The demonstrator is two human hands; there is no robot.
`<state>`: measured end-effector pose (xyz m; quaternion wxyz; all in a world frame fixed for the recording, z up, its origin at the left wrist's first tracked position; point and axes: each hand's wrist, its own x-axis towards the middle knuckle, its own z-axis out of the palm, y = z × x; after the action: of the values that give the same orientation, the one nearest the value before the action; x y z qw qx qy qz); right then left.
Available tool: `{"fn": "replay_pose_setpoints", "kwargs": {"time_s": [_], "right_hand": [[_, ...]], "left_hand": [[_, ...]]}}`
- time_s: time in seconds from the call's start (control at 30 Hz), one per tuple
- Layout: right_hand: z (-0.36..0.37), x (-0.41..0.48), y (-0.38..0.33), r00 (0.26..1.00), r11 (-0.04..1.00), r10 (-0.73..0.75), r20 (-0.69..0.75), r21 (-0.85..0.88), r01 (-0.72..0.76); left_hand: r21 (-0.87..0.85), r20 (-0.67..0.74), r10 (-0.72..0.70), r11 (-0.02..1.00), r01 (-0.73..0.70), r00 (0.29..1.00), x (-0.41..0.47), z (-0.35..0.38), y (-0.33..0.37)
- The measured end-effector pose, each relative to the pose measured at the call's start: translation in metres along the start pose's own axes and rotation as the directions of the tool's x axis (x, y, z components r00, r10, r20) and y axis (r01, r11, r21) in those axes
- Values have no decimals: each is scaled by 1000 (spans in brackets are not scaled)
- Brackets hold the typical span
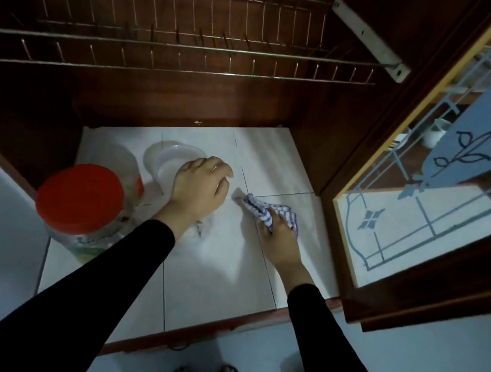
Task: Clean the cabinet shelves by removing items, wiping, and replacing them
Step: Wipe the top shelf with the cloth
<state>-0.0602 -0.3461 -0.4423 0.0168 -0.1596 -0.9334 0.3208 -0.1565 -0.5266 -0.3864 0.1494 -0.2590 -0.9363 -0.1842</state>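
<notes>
White shelf (225, 263) floors the dark cabinet (313, 116). On it, right of centre, lies the bunched cloth (261, 209), its long axis running left toward the tub (172, 155). The right hand (279, 239) grips its near end, fingers curled into the folds, so the free end points ahead and left. Near that tip but apart from it, the left hand (198, 188) curls its fingers over the tub's right rim. Further left stands the jar (81, 201). Likely the tub must lift before the cloth sweeps left. Rack (176, 46) above, door (428, 198) open at right.
</notes>
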Motion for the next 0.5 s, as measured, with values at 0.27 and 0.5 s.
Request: {"fn": "replay_pose_setpoints", "kwargs": {"time_s": [0.27,0.5], "right_hand": [[-22,-38,8,997,979,-7,-78,203,23],[-45,-96,23,991,966,-127,-45,223,134]], "left_hand": [[-127,197,-59,988,85,979,-40,-21,52],[-49,379,-65,995,90,923,-103,-35,102]]}}
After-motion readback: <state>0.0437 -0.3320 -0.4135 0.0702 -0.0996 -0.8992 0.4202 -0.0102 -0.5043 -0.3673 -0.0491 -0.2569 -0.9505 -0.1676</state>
